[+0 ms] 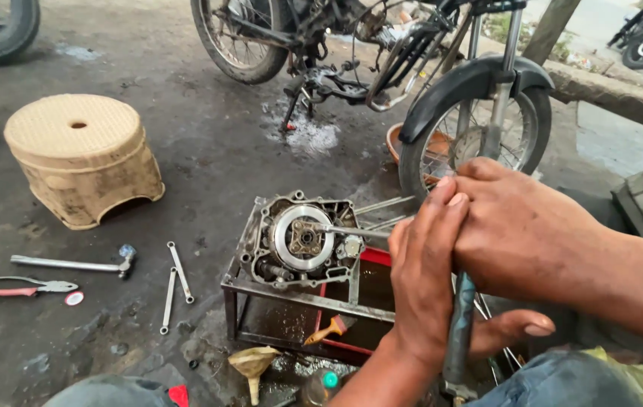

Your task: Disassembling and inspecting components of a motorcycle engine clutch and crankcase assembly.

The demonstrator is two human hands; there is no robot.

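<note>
Gripping one long screwdriver [458, 332] together, both hands, left [423, 279] and right [521, 230], aim it at the engine [302, 241].

Oily concrete floor [208, 151], plastic stool [80, 154], parked motorcycles [381, 53]

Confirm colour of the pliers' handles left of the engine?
Red, on the pliers lying on the ground; head view shows it.

tool shaft [459, 339]: top hidden by hands | motorcycle [381, 53]: cut by top edge
</note>
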